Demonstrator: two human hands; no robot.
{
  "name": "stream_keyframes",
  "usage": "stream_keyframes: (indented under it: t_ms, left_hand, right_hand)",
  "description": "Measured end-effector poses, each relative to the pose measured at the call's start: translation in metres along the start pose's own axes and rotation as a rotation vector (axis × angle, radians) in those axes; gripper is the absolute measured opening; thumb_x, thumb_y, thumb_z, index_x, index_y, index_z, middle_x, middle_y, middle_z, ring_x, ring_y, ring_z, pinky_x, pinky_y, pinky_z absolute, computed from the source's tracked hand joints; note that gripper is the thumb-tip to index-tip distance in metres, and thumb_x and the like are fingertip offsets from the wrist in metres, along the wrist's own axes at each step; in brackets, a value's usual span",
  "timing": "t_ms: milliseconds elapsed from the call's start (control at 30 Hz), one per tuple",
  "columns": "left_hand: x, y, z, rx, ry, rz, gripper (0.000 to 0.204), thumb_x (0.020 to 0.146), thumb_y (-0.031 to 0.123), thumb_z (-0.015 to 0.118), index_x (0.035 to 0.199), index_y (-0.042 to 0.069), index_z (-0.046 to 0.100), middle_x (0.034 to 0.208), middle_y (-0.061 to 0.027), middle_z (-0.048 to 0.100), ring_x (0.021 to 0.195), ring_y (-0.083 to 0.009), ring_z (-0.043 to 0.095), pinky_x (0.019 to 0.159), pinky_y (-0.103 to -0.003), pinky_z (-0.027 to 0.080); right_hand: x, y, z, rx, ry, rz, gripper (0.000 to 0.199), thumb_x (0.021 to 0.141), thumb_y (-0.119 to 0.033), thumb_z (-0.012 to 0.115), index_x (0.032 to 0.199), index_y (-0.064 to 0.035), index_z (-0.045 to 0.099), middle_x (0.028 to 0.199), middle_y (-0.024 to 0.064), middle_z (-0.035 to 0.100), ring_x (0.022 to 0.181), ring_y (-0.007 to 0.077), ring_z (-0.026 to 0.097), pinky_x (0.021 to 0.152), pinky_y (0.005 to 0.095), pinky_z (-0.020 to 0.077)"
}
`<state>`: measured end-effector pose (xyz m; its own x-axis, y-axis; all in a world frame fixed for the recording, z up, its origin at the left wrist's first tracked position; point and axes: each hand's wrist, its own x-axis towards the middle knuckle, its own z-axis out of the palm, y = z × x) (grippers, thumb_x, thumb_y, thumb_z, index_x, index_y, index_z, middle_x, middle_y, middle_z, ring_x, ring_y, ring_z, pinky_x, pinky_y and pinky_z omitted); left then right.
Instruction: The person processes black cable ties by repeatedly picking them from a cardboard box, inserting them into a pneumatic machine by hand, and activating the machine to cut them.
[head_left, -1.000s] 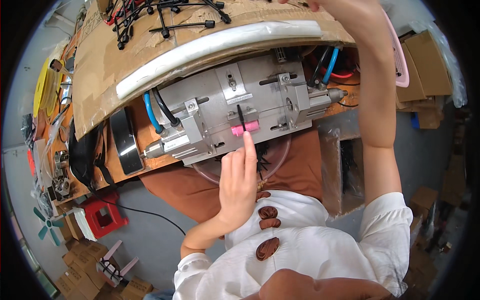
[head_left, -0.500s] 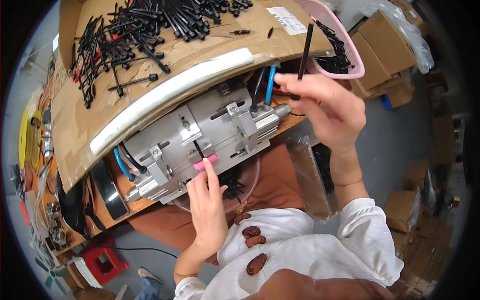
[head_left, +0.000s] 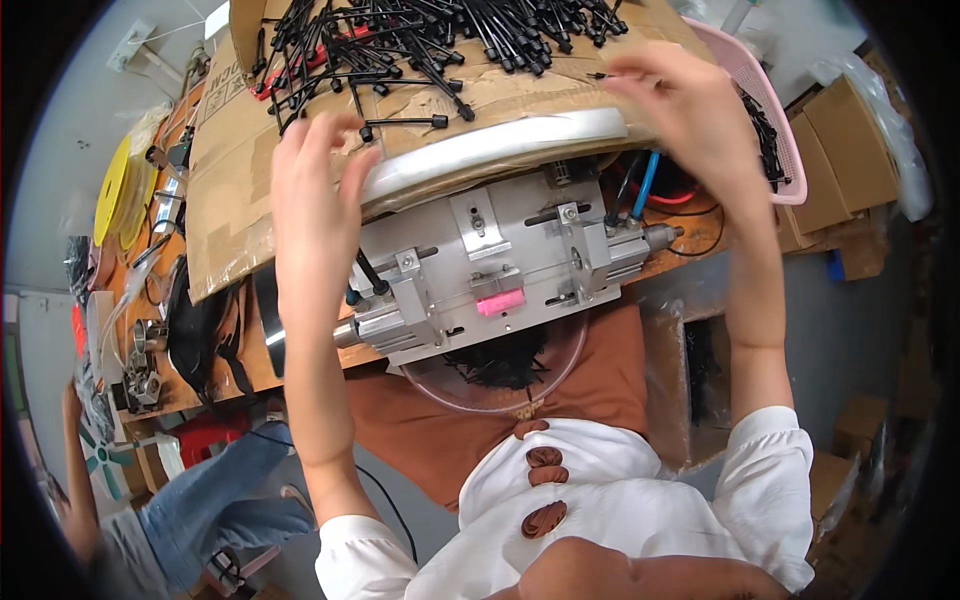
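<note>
My left hand (head_left: 315,190) reaches over the left part of the cardboard, thumb and fingers apart. Its fingertips are close to a black rod with a thick end (head_left: 410,122), at the edge of a pile of such rods (head_left: 400,50). On the right, my right hand (head_left: 675,95) is over the cardboard, slightly blurred, with thumb and forefinger spread around a small dark piece (head_left: 597,76). Below the hands stands a metal clamping fixture (head_left: 430,250) with a sliding block at each end. A pink cylinder (head_left: 500,302) sits at its front middle.
The cardboard sheet (head_left: 230,230) has a padded white strip (head_left: 500,140) along its front edge. A pink basket (head_left: 795,140) of black parts stands right. A clear bowl (head_left: 570,375) of black pieces rests at my lap. Another person's jeans (head_left: 210,510) show lower left.
My left hand has left the pink cylinder and moved up to the rods. My right hand no longer shows the upright black rod and has moved over the cardboard. The view has shifted.
</note>
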<state>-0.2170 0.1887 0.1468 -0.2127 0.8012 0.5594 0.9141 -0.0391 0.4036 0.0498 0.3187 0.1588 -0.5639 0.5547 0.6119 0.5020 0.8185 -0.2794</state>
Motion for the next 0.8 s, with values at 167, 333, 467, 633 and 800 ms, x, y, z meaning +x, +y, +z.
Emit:
stream_keyframes:
  t_ms: [167,333,467,633,800]
  left_hand:
    - [0.023,-0.03,0.01,-0.062,-0.201,0.029,0.017,0.079,0.001,0.066,0.095,0.002,0.062,0.07,-0.0062,0.056,0.066,-0.0158,0.053,0.066,-0.029,0.046]
    - [0.016,-0.032,-0.003,-0.158,-0.27,-0.021,0.014,0.08,0.001,0.066,0.093,0.001,0.062,0.078,-0.0048,0.062,0.068,-0.0118,0.054,0.066,-0.026,0.045]
    - [0.02,-0.046,-0.005,-0.275,-0.353,-0.011,0.013,0.081,0.003,0.066,0.093,0.001,0.063,0.081,-0.004,0.062,0.072,-0.0112,0.055,0.068,-0.025,0.045]
    - [0.019,-0.046,-0.016,-0.269,-0.391,0.101,0.018,0.081,0.005,0.067,0.098,0.001,0.065,0.08,-0.0089,0.063,0.071,-0.0152,0.058,0.068,-0.027,0.047]
    - [0.045,-0.044,-0.03,-0.667,-0.355,-0.091,0.022,0.09,0.02,0.065,0.105,0.005,0.069,0.09,0.0015,0.065,0.078,-0.0077,0.053,0.078,-0.023,0.044]
  right_hand:
    - [0.074,-0.044,0.068,-0.203,-0.242,-0.215,0.019,0.092,-0.018,0.059,0.103,-0.004,0.062,0.096,0.0106,0.067,0.087,0.0206,0.066,0.058,0.0276,0.0485]
    - [0.134,-0.053,0.109,-0.312,-0.348,-0.156,0.018,0.075,-0.015,0.065,0.084,-0.0013,0.07,0.082,0.0172,0.069,0.08,0.0294,0.07,0.067,0.0404,0.0543]
    - [0.147,-0.075,0.104,-0.357,-0.605,0.027,0.017,0.073,-0.014,0.067,0.083,-0.0002,0.069,0.08,0.0177,0.069,0.08,0.0282,0.069,0.069,0.0399,0.0544]
    - [0.137,-0.039,0.072,0.055,-0.89,-0.082,0.017,0.073,-0.014,0.065,0.076,0.0019,0.07,0.064,0.0109,0.067,0.052,0.0182,0.061,0.054,0.0315,0.0488]
    - [0.126,-0.028,0.032,0.545,-0.636,0.263,0.02,0.08,-0.01,0.063,0.089,0.0062,0.068,0.061,0.0075,0.065,0.045,0.0076,0.051,0.043,0.0216,0.0385]
